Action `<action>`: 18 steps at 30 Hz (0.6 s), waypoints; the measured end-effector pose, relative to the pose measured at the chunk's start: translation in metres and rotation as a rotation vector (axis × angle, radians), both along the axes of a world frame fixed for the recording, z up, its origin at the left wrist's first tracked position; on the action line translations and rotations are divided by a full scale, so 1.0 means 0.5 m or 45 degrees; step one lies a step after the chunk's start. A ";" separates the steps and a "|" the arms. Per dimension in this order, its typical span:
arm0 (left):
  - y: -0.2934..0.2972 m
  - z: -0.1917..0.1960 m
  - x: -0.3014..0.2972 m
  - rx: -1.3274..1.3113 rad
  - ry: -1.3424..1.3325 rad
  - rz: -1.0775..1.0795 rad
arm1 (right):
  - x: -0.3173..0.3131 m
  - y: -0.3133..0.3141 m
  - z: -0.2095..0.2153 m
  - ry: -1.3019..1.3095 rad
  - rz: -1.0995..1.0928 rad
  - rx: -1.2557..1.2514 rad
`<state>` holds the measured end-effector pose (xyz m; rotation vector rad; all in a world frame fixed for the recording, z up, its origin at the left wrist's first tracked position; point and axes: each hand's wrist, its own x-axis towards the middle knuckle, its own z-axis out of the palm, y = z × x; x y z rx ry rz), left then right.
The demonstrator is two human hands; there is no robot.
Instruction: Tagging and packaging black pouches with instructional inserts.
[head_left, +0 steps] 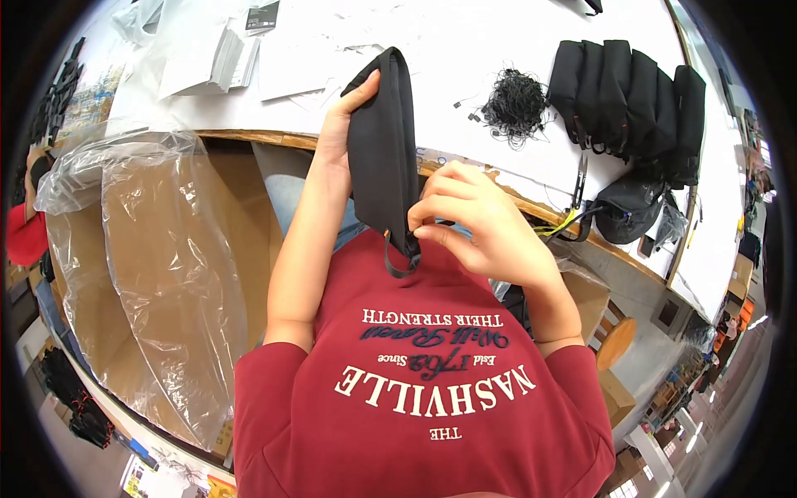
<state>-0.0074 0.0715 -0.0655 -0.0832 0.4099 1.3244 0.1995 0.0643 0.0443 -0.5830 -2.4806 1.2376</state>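
A flat black fabric pouch (pixel 380 158) stands tilted on end in front of my chest, over the table's near edge. My left hand (pixel 343 124) grips it near the top, thumb on its face and the other fingers hidden behind. At its lower end hangs a small dark strap loop (pixel 401 269), beside a tiny orange tag. My right hand (pixel 465 214) is closed in a pinch at the pouch's lower right edge, close to that loop. Whatever small part lies between the fingertips is hidden.
On the white table (pixel 465 50) lie a tangled heap of thin black cords (pixel 516 106), a row of black pouches (pixel 618 100), a bunched black bag (pixel 627 207) and stacked white sheets (pixel 207 62). Left of me, clear plastic (pixel 158 274) lines a cardboard box (pixel 87 249). Another person's red sleeve (pixel 25 236) shows far left.
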 end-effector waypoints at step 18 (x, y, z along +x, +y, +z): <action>-0.036 0.036 0.043 -0.037 0.213 -0.207 | -0.031 0.083 0.001 0.114 -0.449 0.308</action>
